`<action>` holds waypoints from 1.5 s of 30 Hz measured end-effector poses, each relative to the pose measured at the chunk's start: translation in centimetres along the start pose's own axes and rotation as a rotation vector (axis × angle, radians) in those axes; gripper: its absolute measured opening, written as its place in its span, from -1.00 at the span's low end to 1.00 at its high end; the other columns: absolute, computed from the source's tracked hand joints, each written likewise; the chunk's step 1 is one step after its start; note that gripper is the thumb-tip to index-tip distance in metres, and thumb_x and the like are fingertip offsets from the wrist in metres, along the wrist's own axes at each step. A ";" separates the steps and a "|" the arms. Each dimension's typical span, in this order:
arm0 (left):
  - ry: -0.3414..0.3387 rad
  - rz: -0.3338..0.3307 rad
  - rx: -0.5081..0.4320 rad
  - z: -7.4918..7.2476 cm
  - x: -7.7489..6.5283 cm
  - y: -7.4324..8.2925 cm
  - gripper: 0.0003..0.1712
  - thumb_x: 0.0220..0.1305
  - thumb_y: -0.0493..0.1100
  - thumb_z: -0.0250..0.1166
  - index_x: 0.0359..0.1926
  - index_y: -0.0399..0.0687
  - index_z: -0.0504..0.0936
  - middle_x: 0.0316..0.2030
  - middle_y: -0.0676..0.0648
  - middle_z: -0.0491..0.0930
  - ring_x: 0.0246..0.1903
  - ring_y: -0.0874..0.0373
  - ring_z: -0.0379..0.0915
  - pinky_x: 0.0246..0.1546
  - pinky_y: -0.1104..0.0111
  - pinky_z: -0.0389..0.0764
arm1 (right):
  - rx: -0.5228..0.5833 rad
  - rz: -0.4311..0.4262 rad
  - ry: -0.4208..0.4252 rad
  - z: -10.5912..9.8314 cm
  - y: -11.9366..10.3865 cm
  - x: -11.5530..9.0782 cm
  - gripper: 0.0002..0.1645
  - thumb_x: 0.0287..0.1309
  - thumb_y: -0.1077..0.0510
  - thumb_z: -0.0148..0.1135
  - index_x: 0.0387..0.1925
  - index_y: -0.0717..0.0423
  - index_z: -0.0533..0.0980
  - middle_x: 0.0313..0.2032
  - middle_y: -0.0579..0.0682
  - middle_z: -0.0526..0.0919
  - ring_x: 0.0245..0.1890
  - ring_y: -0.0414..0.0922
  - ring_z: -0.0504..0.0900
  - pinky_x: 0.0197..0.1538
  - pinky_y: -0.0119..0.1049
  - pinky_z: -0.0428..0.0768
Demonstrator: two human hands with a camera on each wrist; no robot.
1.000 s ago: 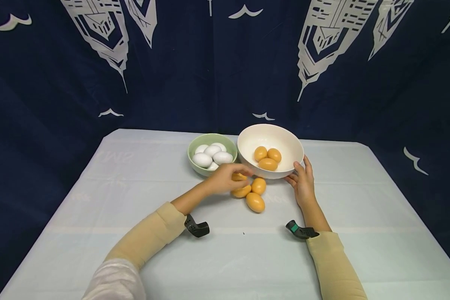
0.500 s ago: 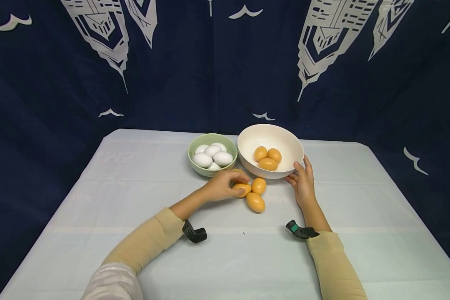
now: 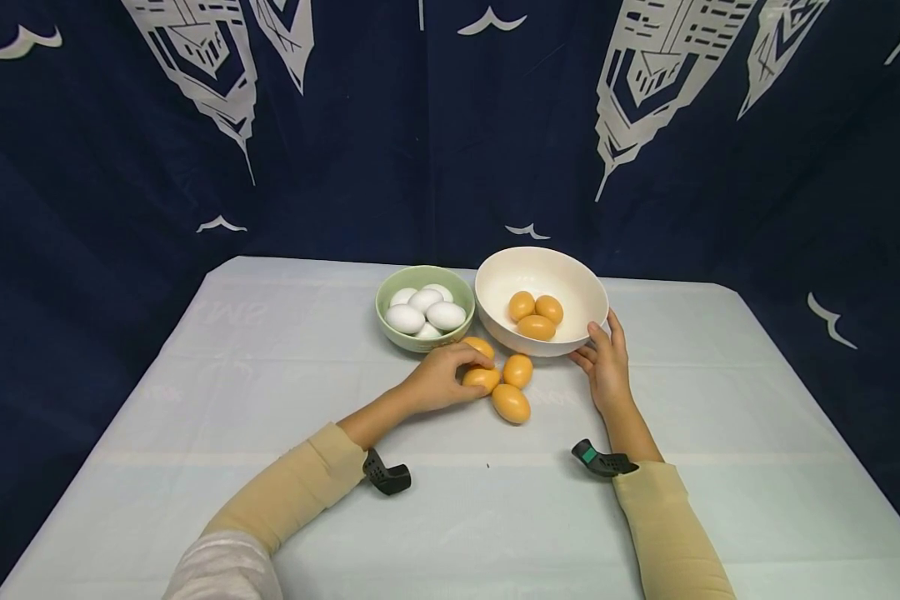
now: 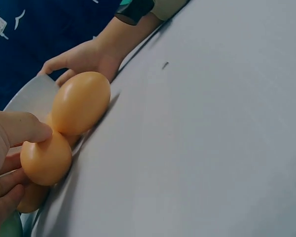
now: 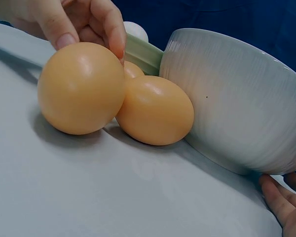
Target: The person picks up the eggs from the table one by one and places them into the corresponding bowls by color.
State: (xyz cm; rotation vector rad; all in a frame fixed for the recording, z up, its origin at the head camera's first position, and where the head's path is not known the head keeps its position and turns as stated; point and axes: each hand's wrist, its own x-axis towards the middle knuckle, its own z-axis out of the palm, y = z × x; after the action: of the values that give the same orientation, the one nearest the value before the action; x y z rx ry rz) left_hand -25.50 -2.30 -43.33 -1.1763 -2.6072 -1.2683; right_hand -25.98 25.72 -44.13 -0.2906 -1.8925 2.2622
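My left hand (image 3: 442,379) pinches a brown egg (image 3: 483,380) between thumb and fingers; the egg is at table level. In the left wrist view, the thumb lies on one side of this egg (image 4: 47,158) and the fingers on the other. More brown eggs lie close around it: one egg (image 3: 511,404) nearer the front, one egg (image 3: 518,371) to the right, and one egg (image 3: 479,347) behind, partly covered by the hand. My right hand (image 3: 606,367) holds the white bowl (image 3: 495,325) at its right side, thumb at the rim and fingers low on the outside. Three brown eggs (image 3: 536,327) lie inside that bowl.
A green bowl (image 3: 390,333) with several white eggs (image 3: 424,301) stands just left of the white bowl. The pale tablecloth (image 3: 450,517) reaches toward the front. A dark blue patterned curtain (image 3: 420,150) hangs behind the table's far edge.
My left hand has moved slightly left and toward the front, and its fingers have come around the brown egg. The egg behind shows more now. The right hand and white bowl stay put.
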 end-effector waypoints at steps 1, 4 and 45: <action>0.000 -0.005 0.003 0.1 -0.1 0.0 -0.62 0.12 -0.17 0.46 -0.01 -0.09 0.67 -0.04 -0.01 0.61 0.05 0.16 0.45 0.15 0.36 0.38 | -0.001 0.000 -0.001 0.0 0.0 0.0 -0.18 0.42 -0.09 0.00 0.54 -0.20 -0.13 0.41 0.16 0.12 -0.14 -0.16 0.59 -0.12 -0.47 0.59; 0.003 -0.019 0.004 0.2 -0.6 0.0 -0.58 0.11 -0.17 0.46 0.02 -0.08 0.65 0.01 -0.02 0.58 0.08 0.14 0.44 0.15 0.33 0.40 | -0.006 0.002 -0.002 0.1 0.1 0.0 -0.16 0.41 -0.10 0.01 0.54 -0.19 -0.14 0.41 0.16 0.13 -0.15 -0.17 0.59 -0.12 -0.47 0.59; 0.078 -0.025 -0.019 -0.7 -0.2 0.2 -0.48 0.01 -0.19 0.51 0.05 -0.09 0.63 -0.05 0.02 0.62 -0.06 0.19 0.49 0.04 0.37 0.46 | 0.003 0.007 -0.010 0.0 0.0 0.0 -0.16 0.43 -0.08 -0.02 0.55 -0.19 -0.17 0.43 0.18 0.07 -0.16 -0.21 0.59 -0.12 -0.48 0.58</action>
State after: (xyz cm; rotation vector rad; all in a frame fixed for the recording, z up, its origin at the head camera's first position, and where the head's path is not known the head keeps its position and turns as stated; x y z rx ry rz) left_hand -25.45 -2.79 -42.84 -1.0771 -2.5684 -1.3181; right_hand -25.95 25.70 -44.11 -0.2869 -1.8954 2.2753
